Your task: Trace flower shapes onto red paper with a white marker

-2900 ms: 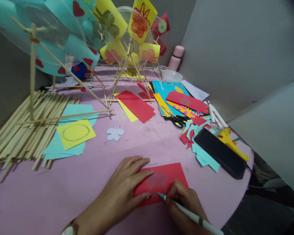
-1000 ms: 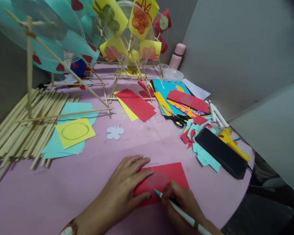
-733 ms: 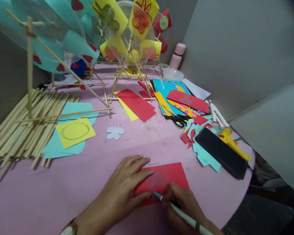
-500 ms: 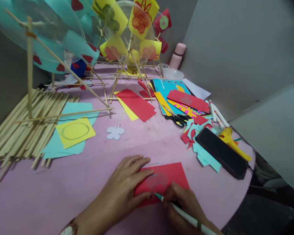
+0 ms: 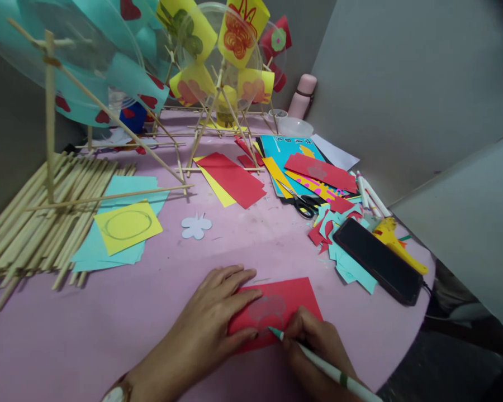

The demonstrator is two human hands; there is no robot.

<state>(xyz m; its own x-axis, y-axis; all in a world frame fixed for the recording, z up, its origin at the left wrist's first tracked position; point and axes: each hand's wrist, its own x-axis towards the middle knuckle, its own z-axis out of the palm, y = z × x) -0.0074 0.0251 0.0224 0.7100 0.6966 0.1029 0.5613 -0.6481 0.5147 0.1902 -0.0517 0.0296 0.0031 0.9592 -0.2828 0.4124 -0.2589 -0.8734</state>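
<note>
A red paper rectangle (image 5: 298,296) lies on the pink table, with faint greyish curved lines drawn on it. My left hand (image 5: 218,312) rests flat over the paper's left edge, fingers spread. Gripped in my right hand (image 5: 314,346) is a white felt-tip marker (image 5: 333,373) with a green tip, which meets the paper at the drawn lines. Beyond my left hand lies a white butterfly-shaped paper cutout (image 5: 196,226). A yellow paper with a drawn oval (image 5: 128,226) sits on light blue sheets to the left.
Wooden sticks (image 5: 33,223) are piled at left, below stick-framed paper wheels (image 5: 220,61) at the back. On the right lie a phone (image 5: 377,261), black scissors (image 5: 304,205), paper scraps (image 5: 339,215), a yellow glue gun (image 5: 396,243) and several markers (image 5: 371,195). The table's edge curves at right.
The marker tip has moved slightly up and right on the red paper, along the drawn lines. My left hand stays in place.
</note>
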